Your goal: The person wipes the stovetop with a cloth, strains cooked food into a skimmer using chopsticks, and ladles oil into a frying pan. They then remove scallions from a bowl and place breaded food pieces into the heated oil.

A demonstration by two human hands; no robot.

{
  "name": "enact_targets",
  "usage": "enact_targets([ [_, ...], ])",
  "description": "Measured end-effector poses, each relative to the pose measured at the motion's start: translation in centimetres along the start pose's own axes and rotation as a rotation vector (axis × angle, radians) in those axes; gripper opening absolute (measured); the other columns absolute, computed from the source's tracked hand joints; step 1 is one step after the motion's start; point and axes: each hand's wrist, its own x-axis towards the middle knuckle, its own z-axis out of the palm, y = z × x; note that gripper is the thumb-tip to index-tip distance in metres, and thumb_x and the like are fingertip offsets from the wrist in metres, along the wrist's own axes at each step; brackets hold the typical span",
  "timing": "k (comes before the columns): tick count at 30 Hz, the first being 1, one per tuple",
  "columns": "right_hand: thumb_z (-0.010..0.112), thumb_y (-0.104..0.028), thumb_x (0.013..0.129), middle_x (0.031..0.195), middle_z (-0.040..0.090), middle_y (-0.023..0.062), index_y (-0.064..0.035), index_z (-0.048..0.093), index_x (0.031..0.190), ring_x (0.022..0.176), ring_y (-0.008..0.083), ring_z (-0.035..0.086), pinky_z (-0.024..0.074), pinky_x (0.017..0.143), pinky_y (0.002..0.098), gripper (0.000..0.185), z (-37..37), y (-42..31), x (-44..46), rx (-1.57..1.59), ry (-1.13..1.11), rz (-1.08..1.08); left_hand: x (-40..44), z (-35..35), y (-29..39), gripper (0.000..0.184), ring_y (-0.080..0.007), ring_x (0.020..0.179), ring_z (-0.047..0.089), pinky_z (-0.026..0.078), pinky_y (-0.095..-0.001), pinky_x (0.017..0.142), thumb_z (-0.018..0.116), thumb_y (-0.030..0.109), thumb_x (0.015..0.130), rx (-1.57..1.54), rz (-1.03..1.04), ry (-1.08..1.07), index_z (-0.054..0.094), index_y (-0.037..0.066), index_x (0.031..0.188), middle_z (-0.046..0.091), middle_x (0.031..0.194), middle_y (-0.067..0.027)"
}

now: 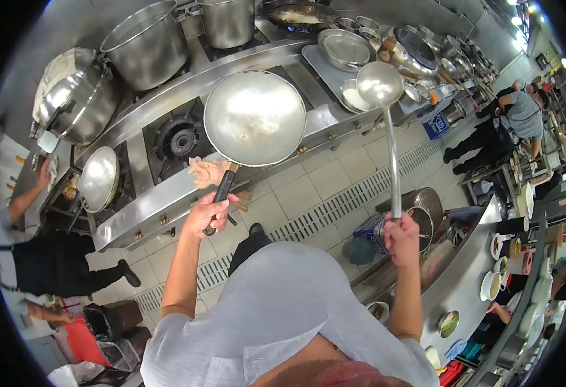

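Pan observed at 11 o'clock in view, its black handle grasped by the left hand. Ladle: bowl at 1 o'clock, handle clenched in the right hand at 4 o'clock. Burner noted at the pan's 8 o'clock; crumpled pinkish cloth at its 7 o'clock.

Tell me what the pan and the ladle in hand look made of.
Pan: bare metal, perhaps aluminium or steel; worn silvery finish, with soft glare and brownish marks. Ladle: metal, probably stainless steel; smooth, shiny finish, with bright highlights.
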Motion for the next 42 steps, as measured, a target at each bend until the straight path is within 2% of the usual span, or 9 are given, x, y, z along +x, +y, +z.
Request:
enact_targets([
  [7, 0.065, -0.009, 0.09, 0.057, 0.052, -0.0027, -0.003, 0.064, 0.107, 0.042, 0.0046, 0.043, 0.0303, 0.038, 0.0204, 0.017, 4.4, -12.7, 12.0, -0.289, 0.084, -0.172, 6.1, -1.3, 5.0, 0.034, -0.0043, 0.041, 0.04, 0.034, -0.0236, 0.037, 0.064, 0.012, 0.096, -0.092, -0.005, -0.082, 0.055, -0.007, 0.123, 0.047, 0.064, 0.0038],
  [9, 0.065, -0.005, 0.088, 0.063, 0.053, -0.0039, -0.0012, 0.066, 0.106, 0.046, 0.005, 0.046, 0.0307, 0.04, 0.0213, 0.018, 5.9, -16.4, 15.8, -0.371, 0.101, -0.146, 7.3, -1.3, 6.5, 0.033, -0.0055, 0.042, 0.041, 0.036, -0.0246, 0.038, 0.063, 0.012, 0.096, -0.079, -0.014, -0.083, 0.055, -0.006, 0.123, 0.047, 0.065, 0.0029],
  [12, 0.065, -0.01, 0.086, 0.061, 0.052, -0.0034, -0.0053, 0.06, 0.088, 0.045, 0.0057, 0.045, 0.0292, 0.04, 0.0229, 0.007, 6.9, -20.1, 23.0, -0.392, 0.038, -0.184, 9.4, -1.2, 8.2, 0.034, -0.0063, 0.043, 0.042, 0.037, -0.0258, 0.038, 0.063, 0.011, 0.096, -0.077, -0.023, -0.096, 0.054, -0.007, 0.123, 0.047, 0.065, 0.0022],
  [17, 0.062, -0.005, 0.08, 0.055, 0.051, 0.0007, -0.005, 0.061, 0.08, 0.038, 0.0088, 0.041, 0.0263, 0.036, 0.0243, 0.001, 8.1, -25.8, 36.2, -0.559, 0.06, -0.213, 13.2, 0.5, 10.0, 0.032, -0.0062, 0.043, 0.041, 0.036, -0.0257, 0.038, 0.062, 0.01, 0.096, -0.104, -0.038, -0.072, 0.054, -0.007, 0.122, 0.047, 0.064, 0.0021],
  [27, 0.061, 0.002, 0.077, 0.057, 0.051, 0.0008, 0.0001, 0.061, 0.097, 0.042, 0.0096, 0.046, 0.0288, 0.037, 0.0277, 0.021, 9.8, -29.4, 64.2, -0.718, -0.103, -0.304, 21.1, 8.0, 10.9, 0.035, -0.0056, 0.041, 0.041, 0.033, -0.025, 0.037, 0.062, 0.012, 0.098, -0.191, 0.043, 0.05, 0.053, -0.008, 0.124, 0.048, 0.064, 0.0016],
  [31, 0.065, 0.0, 0.074, 0.061, 0.057, 0.008, -0.0001, 0.058, 0.081, 0.046, 0.0188, 0.057, 0.0445, 0.045, 0.0353, 0.009, 10.0, -29.6, 71.4, -0.769, -0.155, -0.325, 23.8, 11.7, 11.2, 0.036, -0.0058, 0.04, 0.04, 0.032, -0.0246, 0.037, 0.063, 0.011, 0.097, -0.232, 0.086, 0.113, 0.052, -0.009, 0.125, 0.048, 0.063, 0.0015],
  [34, 0.064, -0.002, 0.073, 0.061, 0.062, 0.0114, 0.0024, 0.059, 0.075, 0.049, 0.0218, 0.062, 0.0495, 0.051, 0.0361, 0.008, 9.7, -28.8, 76.9, -0.893, -0.169, -0.459, 25.5, 14.1, 11.4, 0.036, -0.0059, 0.04, 0.04, 0.031, -0.0244, 0.037, 0.063, 0.01, 0.096, -0.274, 0.116, 0.156, 0.051, -0.009, 0.124, 0.048, 0.063, 0.0014],
  [37, 0.065, -0.006, 0.071, 0.062, 0.064, 0.0139, 0.0046, 0.061, 0.072, 0.052, 0.0236, 0.066, 0.0517, 0.055, 0.0361, 0.011, 9.6, -29.2, 79.9, -1.126, -0.245, -0.49, 26.9, 15.5, 11.3, 0.036, -0.006, 0.04, 0.04, 0.031, -0.0242, 0.037, 0.064, 0.009, 0.095, -0.308, 0.135, 0.177, 0.051, -0.009, 0.124, 0.048, 0.063, 0.0011],
  [42, 0.066, -0.006, 0.071, 0.058, 0.062, 0.014, 0.0051, 0.06, 0.068, 0.049, 0.0241, 0.064, 0.0491, 0.05, 0.0381, 0.013, 10.0, -28.3, 82.1, -1.08, -0.288, -0.461, 28.1, 16.5, 11.8, 0.036, -0.0062, 0.04, 0.04, 0.031, -0.0237, 0.038, 0.064, 0.009, 0.094, -0.303, 0.125, 0.209, 0.052, -0.009, 0.123, 0.048, 0.063, 0.0006],
])
